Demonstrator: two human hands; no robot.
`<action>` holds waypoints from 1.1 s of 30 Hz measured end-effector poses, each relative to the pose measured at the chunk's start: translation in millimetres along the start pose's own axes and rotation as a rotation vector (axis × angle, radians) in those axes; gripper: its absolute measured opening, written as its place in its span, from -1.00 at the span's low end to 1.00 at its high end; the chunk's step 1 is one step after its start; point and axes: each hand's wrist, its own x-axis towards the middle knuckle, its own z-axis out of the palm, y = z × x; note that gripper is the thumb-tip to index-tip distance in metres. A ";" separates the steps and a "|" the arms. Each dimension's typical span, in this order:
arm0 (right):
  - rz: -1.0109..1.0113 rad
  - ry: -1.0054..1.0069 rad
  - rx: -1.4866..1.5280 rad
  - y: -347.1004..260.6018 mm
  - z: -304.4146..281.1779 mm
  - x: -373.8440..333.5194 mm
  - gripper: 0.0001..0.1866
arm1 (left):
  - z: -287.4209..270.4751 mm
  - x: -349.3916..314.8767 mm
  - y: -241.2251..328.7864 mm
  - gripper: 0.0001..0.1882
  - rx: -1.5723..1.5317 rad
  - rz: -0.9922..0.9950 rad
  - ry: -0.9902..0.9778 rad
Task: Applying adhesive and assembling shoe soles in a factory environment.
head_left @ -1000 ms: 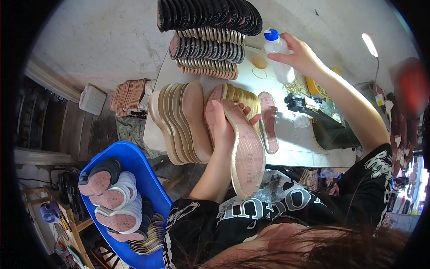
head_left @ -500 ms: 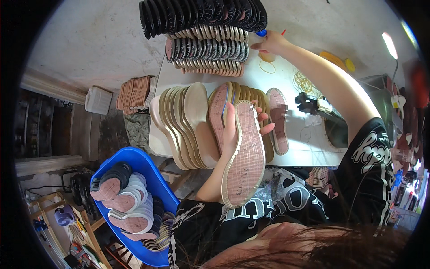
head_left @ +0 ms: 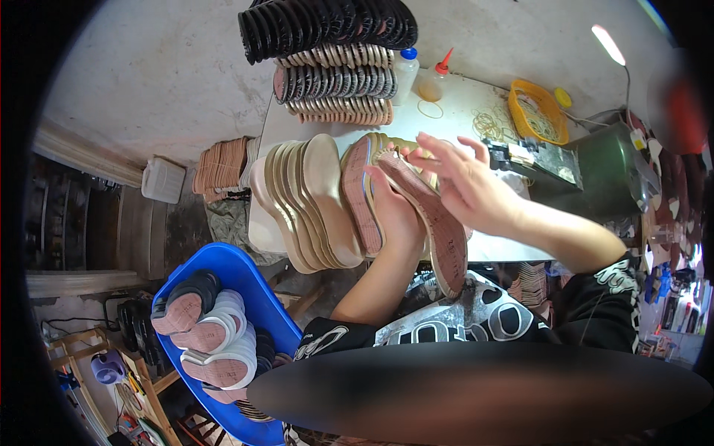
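Note:
My left hand (head_left: pixel 401 215) is closed round a shoe insole (head_left: pixel 440 234) above the table's near edge. The insole has a pinkish-brown gridded face and a beige rim, gathered in small pleats at the far end. It leans, that end up and to the left, the other end down by my shirt. My right hand (head_left: pixel 476 186) is over its upper part with fingers spread and nothing visible in them. Whether a fingertip touches the rim cannot be told. Behind my left hand stand a pink-faced insole (head_left: pixel 361 197) and a row of beige insoles (head_left: pixel 323 197).
Stacked black and beige insoles (head_left: pixel 335 80) stand at the back. Beside them are a blue-capped bottle (head_left: pixel 405 78), a red-tipped squeeze bottle (head_left: pixel 431 85) and a yellow basket (head_left: pixel 534 115) of rubber bands. A blue tub (head_left: pixel 216 256) of insoles is at lower left.
My right hand has come back from the bottles at the far side to the insole. The insole has tilted and turned, its lower end moving right. The view has shifted slightly.

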 end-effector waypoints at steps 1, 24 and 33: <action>-0.041 0.030 -0.066 -1.7 4.7 -9.5 -0.38 | 1.8 -4.0 -4.3 -0.41 -0.005 -0.009 -0.063; 0.135 0.442 0.077 12.0 -1.6 -123.9 -0.30 | 41.8 -71.3 -86.1 -0.34 0.251 -0.117 -0.269; 0.206 0.526 0.003 19.6 1.7 -146.8 -0.41 | 43.9 -78.5 -108.9 -0.32 0.309 -0.192 -0.302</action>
